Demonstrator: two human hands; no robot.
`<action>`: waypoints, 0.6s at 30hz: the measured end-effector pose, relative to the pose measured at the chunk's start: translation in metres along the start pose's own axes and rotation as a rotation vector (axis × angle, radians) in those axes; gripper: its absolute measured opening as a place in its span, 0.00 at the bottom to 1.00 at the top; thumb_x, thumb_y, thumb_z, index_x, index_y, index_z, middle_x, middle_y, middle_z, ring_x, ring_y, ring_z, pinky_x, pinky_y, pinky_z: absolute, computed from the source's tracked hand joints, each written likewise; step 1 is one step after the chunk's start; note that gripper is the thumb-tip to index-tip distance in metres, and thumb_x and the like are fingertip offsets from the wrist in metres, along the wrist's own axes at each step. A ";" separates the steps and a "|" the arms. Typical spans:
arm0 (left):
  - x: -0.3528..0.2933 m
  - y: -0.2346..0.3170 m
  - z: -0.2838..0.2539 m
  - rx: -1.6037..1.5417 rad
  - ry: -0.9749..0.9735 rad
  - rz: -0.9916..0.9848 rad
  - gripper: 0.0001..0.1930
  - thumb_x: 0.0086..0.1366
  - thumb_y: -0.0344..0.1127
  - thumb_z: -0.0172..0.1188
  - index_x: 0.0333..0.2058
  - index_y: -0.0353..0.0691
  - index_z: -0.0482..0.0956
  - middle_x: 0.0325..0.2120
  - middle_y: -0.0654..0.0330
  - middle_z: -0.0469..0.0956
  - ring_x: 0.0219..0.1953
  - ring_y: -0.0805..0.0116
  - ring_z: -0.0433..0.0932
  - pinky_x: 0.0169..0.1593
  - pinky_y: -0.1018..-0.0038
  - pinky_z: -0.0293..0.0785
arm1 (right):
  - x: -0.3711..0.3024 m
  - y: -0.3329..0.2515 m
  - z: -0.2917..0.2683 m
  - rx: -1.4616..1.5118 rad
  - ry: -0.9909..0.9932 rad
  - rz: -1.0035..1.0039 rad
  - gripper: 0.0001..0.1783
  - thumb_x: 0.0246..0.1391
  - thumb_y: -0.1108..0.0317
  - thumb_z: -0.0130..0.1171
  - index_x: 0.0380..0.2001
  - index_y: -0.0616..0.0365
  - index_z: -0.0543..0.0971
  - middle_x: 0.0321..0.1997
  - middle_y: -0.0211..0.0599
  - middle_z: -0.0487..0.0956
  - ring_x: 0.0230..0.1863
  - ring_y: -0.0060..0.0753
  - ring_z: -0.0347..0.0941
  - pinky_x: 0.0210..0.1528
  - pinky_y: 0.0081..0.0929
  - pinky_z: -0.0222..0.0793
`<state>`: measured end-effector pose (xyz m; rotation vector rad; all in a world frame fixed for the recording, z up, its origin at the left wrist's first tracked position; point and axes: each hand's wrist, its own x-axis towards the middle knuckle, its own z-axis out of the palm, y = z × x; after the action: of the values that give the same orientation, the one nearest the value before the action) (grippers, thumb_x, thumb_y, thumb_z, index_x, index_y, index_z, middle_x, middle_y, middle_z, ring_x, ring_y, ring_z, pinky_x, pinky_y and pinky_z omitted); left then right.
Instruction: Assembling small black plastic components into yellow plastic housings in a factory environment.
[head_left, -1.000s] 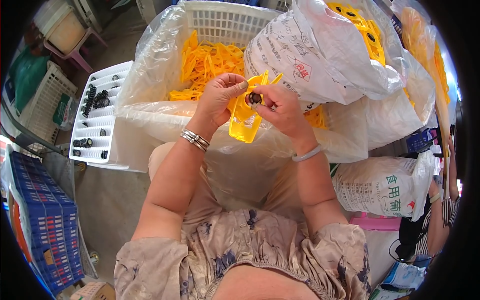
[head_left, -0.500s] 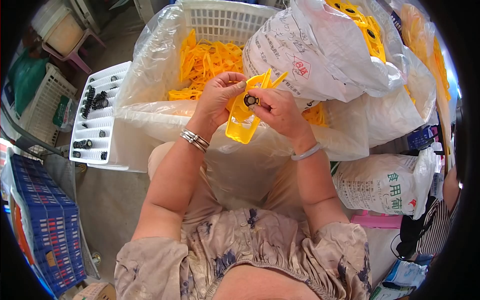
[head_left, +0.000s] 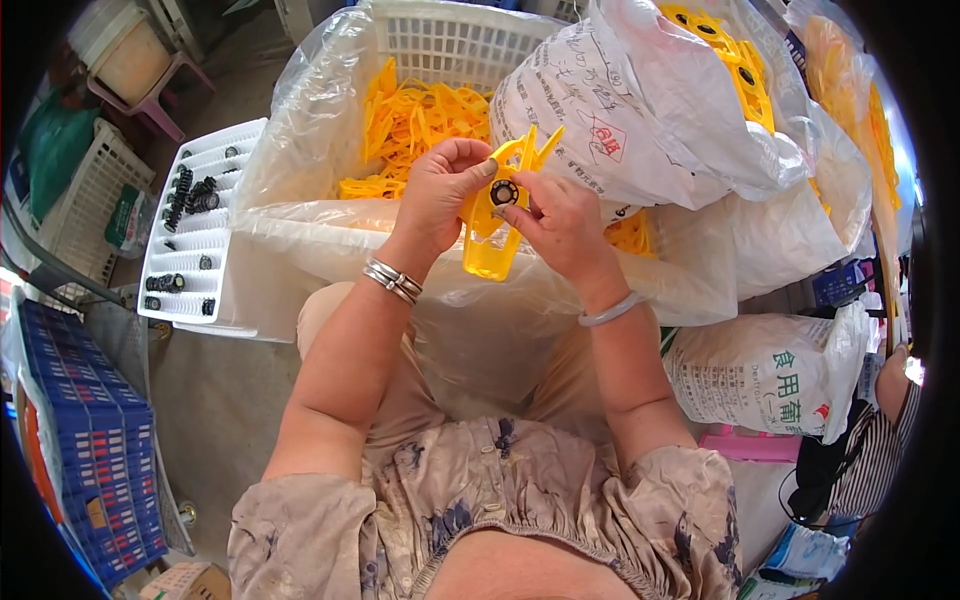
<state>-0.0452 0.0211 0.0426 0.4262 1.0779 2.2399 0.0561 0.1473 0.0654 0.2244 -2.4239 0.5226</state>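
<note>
In front of me, above the plastic-lined basket, I hold a yellow plastic piece [head_left: 487,262] with two prongs at its far end and a cut-out body. My left hand [head_left: 440,195] is closed on its left edge, thumb on top. A round black ring-shaped part [head_left: 504,192] with a paler centre sits against the face of the piece. The fingers of my right hand [head_left: 566,220] are bent and pressed around the right side of the ring and the yellow piece. Fingers partly hide how the ring sits.
The white basket [head_left: 440,40] holds a heap of yellow pieces [head_left: 425,115]. A white sack [head_left: 620,110] lies to its right, near yellow pieces with black rings [head_left: 748,75]. At left, a white ribbed tray [head_left: 215,240] carries stacked black rings. Blue crates [head_left: 95,440] stand lower left.
The yellow piece has turned to hang more upright, its ring facing me more openly. My right fingers have shifted from over the ring to its edge.
</note>
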 end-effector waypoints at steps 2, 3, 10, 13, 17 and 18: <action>0.000 0.000 0.001 0.019 0.005 0.009 0.10 0.53 0.24 0.59 0.35 0.34 0.71 0.28 0.62 0.74 0.30 0.77 0.73 0.35 0.82 0.71 | 0.000 0.000 0.002 0.004 0.017 -0.002 0.19 0.36 0.69 0.65 0.36 0.60 0.75 0.21 0.37 0.74 0.19 0.34 0.69 0.23 0.26 0.64; 0.001 0.000 0.002 0.030 0.007 0.017 0.10 0.53 0.24 0.59 0.35 0.34 0.71 0.28 0.61 0.74 0.30 0.77 0.73 0.35 0.82 0.71 | -0.001 0.000 0.003 0.010 0.034 -0.005 0.18 0.36 0.69 0.65 0.35 0.61 0.75 0.21 0.37 0.74 0.19 0.34 0.70 0.23 0.26 0.65; -0.001 0.001 0.004 0.080 0.013 0.034 0.10 0.53 0.22 0.58 0.36 0.33 0.71 0.29 0.61 0.75 0.31 0.77 0.73 0.37 0.82 0.71 | -0.001 0.001 0.003 0.102 0.013 0.102 0.15 0.38 0.70 0.64 0.33 0.61 0.76 0.21 0.40 0.75 0.19 0.36 0.70 0.23 0.27 0.65; 0.000 -0.001 0.004 0.155 0.011 0.071 0.11 0.53 0.22 0.58 0.36 0.33 0.71 0.29 0.61 0.75 0.31 0.77 0.73 0.37 0.81 0.71 | -0.001 0.001 0.002 -0.027 -0.033 0.064 0.14 0.39 0.69 0.62 0.33 0.61 0.76 0.20 0.39 0.75 0.20 0.37 0.71 0.23 0.28 0.66; -0.002 -0.001 0.006 0.159 -0.001 0.087 0.11 0.53 0.21 0.57 0.36 0.33 0.71 0.29 0.61 0.74 0.31 0.76 0.73 0.38 0.81 0.70 | -0.001 -0.003 0.005 -0.171 -0.040 0.001 0.13 0.39 0.69 0.61 0.31 0.60 0.76 0.20 0.38 0.74 0.21 0.37 0.72 0.23 0.30 0.66; -0.002 -0.002 0.006 0.164 0.002 0.097 0.11 0.53 0.22 0.57 0.36 0.33 0.71 0.29 0.61 0.74 0.30 0.76 0.73 0.37 0.81 0.70 | -0.001 -0.003 0.007 -0.212 -0.049 -0.002 0.12 0.38 0.69 0.60 0.30 0.60 0.76 0.20 0.38 0.74 0.21 0.37 0.72 0.23 0.31 0.66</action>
<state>-0.0399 0.0243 0.0444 0.5558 1.2725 2.2437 0.0542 0.1418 0.0606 0.1500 -2.5041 0.2585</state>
